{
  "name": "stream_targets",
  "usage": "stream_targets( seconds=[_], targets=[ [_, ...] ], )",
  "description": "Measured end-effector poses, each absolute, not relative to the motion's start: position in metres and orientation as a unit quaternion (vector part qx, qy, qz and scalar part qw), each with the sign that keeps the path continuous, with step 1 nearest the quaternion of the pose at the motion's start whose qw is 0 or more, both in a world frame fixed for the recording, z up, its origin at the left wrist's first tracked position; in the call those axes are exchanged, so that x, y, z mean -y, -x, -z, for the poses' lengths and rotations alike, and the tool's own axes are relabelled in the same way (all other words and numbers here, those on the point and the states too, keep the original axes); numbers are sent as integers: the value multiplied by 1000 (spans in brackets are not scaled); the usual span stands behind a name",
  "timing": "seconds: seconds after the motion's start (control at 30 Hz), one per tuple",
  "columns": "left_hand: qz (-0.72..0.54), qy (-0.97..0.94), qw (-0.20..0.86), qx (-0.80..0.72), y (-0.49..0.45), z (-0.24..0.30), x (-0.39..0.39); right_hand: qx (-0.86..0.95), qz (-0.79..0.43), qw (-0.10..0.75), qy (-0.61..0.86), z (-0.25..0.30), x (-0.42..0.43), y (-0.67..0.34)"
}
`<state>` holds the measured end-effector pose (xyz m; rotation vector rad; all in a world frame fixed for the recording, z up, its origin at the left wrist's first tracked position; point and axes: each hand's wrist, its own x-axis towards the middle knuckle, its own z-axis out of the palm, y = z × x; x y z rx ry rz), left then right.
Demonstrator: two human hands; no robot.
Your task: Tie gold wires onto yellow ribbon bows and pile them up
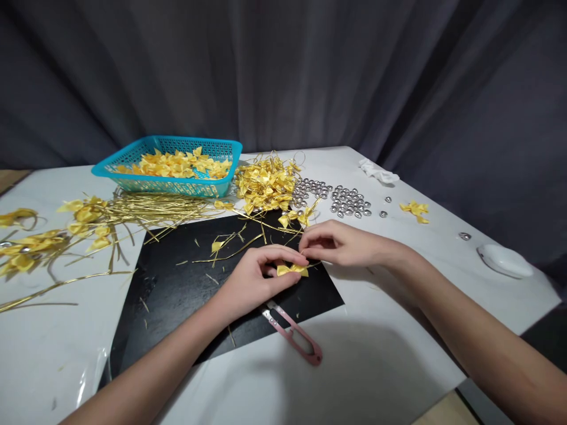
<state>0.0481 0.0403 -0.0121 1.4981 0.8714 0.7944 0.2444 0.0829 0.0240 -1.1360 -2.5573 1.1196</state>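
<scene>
Over the black mat (pixel 177 313), my left hand (pixel 259 277) pinches a small yellow ribbon bow (pixel 292 270) between thumb and fingers. My right hand (pixel 343 243) is closed just to the right of the bow, its fingertips pressed together near my left fingers. Whatever sits in that pinch is too small or too hidden to name. Below my left hand lies a pair of pink thread snips (pixel 299 339), with the blade tips partly under the hand. Gold cord scraps and a yellow ribbon piece (pixel 217 246) are scattered on the mat.
A blue basket (pixel 166 188) of yellow bows stands at the back left. Near it are a bundle of gold cords (pixel 155 208), a heap of corded bows (pixel 266 183) and many silver gems (pixel 349 202). A white dish (pixel 505 261) and crumpled white tissue (pixel 378 171) lie right.
</scene>
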Motion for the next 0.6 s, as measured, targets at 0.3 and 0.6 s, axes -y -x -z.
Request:
stream_targets(
  seconds=[0.3, 0.6],
  targets=[
    [-356, -654, 542, -389, -50, 17, -41, 905, -85, 60, 411, -30, -80, -249],
    [-304, -612, 581, -443, -51, 10, -39, 893, -10, 155, 423, -24, -79, -245]
  ],
)
